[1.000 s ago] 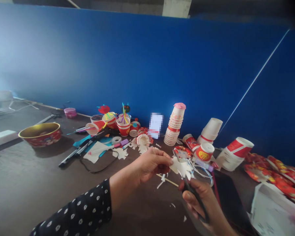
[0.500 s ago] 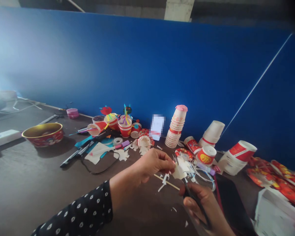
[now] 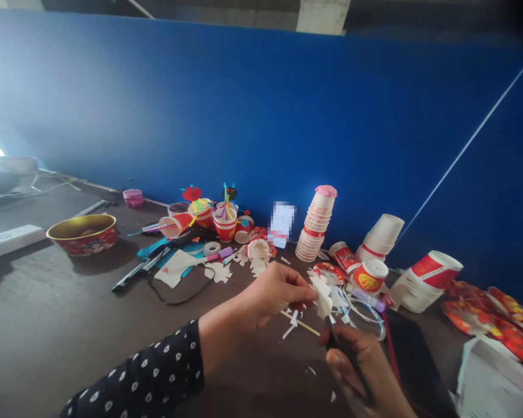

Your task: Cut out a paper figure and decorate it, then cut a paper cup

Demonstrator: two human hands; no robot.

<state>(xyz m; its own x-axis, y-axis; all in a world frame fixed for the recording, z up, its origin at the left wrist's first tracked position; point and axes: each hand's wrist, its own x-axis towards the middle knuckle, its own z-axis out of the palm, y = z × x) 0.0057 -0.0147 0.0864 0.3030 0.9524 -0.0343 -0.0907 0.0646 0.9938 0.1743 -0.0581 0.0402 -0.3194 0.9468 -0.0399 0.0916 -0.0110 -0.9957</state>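
Note:
My left hand [image 3: 283,290] pinches a small white paper piece [image 3: 323,295] with jagged edges between thumb and fingers. A pair of dark-handled scissors [image 3: 353,363] is gripped in my right hand [image 3: 366,354], just below and to the right. Their blades reach up to the paper and are mostly hidden behind it. On the dark table beneath lie a thin wooden stick [image 3: 305,326] and white paper scraps [image 3: 290,330]. More scraps lie nearer the front edge. A purple-capped tube [image 3: 368,300] rests just beyond my right hand.
A tall stack of paper cups [image 3: 316,226] stands near the blue partition [image 3: 226,104]. More red and white cups [image 3: 433,270] are at right. Decorated cups [image 3: 224,223], markers [image 3: 135,273] and a gold-rimmed bowl [image 3: 82,235] lie left. A black slab with a red edge [image 3: 414,360] sits at right.
The white paper has turned in my left fingers and now shows narrower, more upright. The scissor blade tips that showed above it are hidden now. The view has shifted slightly left.

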